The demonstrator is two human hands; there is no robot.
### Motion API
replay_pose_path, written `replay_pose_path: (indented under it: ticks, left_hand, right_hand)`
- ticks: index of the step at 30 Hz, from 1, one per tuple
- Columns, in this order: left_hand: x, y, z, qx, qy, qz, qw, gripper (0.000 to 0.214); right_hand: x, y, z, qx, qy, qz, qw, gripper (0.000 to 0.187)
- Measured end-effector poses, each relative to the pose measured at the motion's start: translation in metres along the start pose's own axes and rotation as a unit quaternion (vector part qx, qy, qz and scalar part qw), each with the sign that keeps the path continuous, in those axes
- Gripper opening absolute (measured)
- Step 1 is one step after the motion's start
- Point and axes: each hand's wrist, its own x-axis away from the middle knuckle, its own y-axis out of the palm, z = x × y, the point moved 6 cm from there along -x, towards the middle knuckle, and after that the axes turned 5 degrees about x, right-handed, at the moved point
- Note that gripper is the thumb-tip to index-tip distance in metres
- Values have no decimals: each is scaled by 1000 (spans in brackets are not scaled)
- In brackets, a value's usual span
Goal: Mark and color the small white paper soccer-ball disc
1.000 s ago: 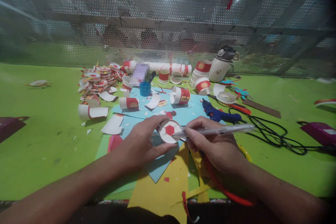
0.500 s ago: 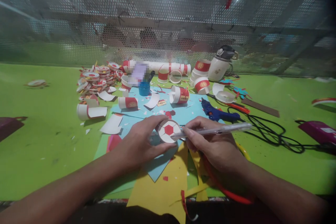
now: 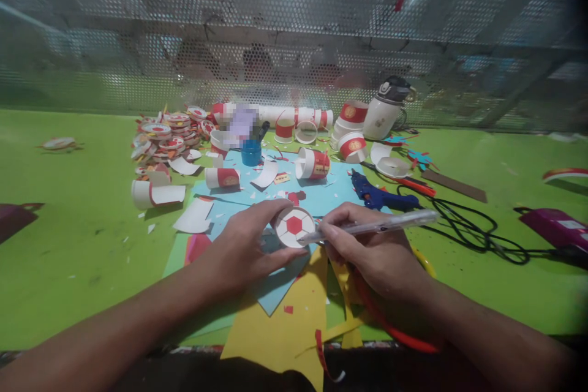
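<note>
Between the thumb and fingers of my left hand (image 3: 248, 242) is a round white paper cup bottom (image 3: 283, 234), gripped by its rim. A red hexagon sits in its middle, with thin dark lines running out to the edge. My right hand (image 3: 367, 245) is closed around a clear pen (image 3: 390, 222), whose tip rests on the lower right part of the white disc. Beneath both hands lie light blue paper (image 3: 275, 294) and yellow paper (image 3: 271, 343). Scissors with a red and yellow handle (image 3: 404, 338) are partly hidden under my right hand.
A blue glue gun (image 3: 381, 194) with a black cord (image 3: 482, 239) lies to the right. Cut paper cups (image 3: 223, 177) and scraps are scattered ahead. At the back left is a heap of decorated discs (image 3: 169, 135); a white bottle (image 3: 381, 116) stands back right.
The hands hold nearly the same pose, and the pen tip stays on the disc. The whole view has shifted very slightly.
</note>
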Motion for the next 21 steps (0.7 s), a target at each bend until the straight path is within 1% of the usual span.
replay_pose_path:
  ticks: [7,14,21]
  left_hand:
    - [-1,-1,3,-11,15,1,1000,48]
    - [0,1,4,-18,27,-1,999,48]
    - [1,2,3,-24,28,-9,999,51]
  right_hand:
    - [-1,1,-2,-1,10,0,1000,14]
    - [0,2,-5,0,3,-21,1000,14]
    - [0,2,-7,6,0,-25,1000,16]
